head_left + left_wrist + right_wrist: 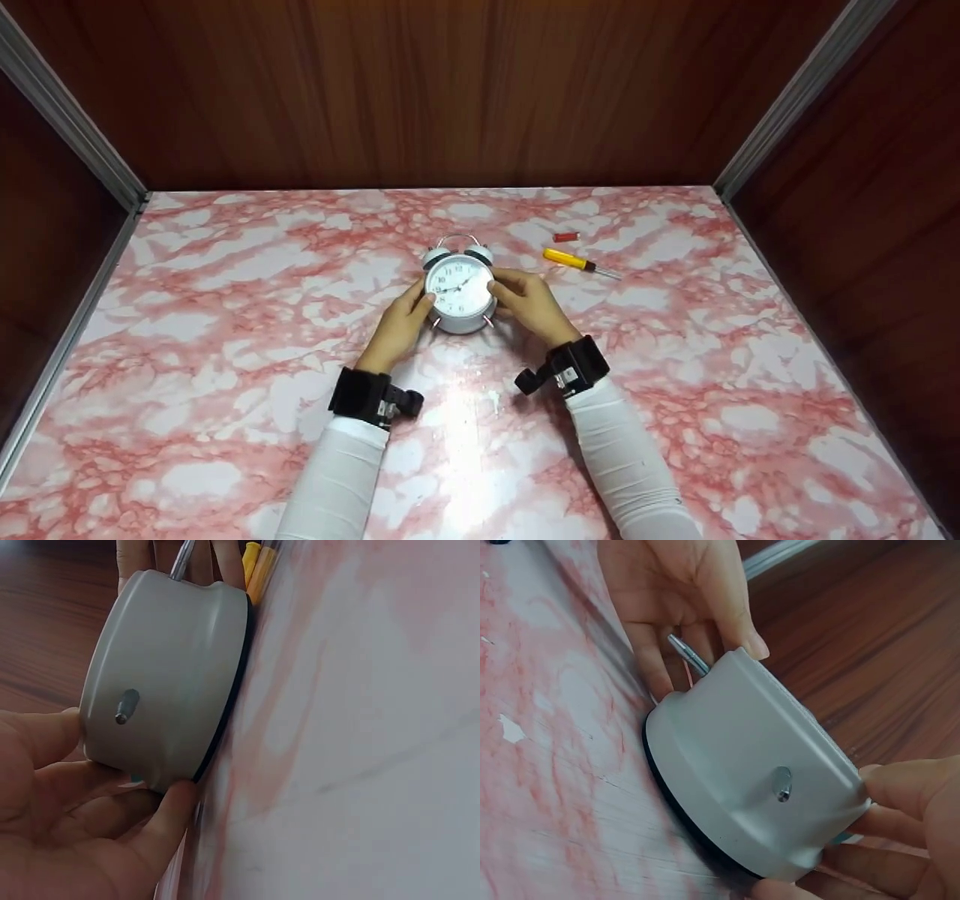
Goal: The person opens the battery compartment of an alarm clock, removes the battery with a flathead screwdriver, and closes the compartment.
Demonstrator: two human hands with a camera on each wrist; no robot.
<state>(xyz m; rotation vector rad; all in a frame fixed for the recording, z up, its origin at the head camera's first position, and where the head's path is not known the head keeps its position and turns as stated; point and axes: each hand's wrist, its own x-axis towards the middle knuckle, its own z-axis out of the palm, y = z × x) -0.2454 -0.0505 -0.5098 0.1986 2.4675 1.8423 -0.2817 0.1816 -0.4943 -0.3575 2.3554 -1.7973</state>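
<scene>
A white twin-bell alarm clock [459, 292] leans back over the table, its face up and its two metal legs pointing toward me. My left hand [397, 328] grips its left side, thumb at the rim of the face. On the opposite side my right hand [534, 306] holds the clock, thumb on the front edge and fingers behind. Both wrist views show the underside of the clock body [169, 664], with metal legs [782, 784] sticking out and a dark back edge close over the tabletop. The clock's back is hidden.
A yellow-handled screwdriver [568, 259] lies right of the clock, its shaft pointing right. Just behind it is a small red battery [566, 236]. The pink-and-white marbled table [225, 337] is bounded by brown wood-grain panels [450, 90] at the back and sides.
</scene>
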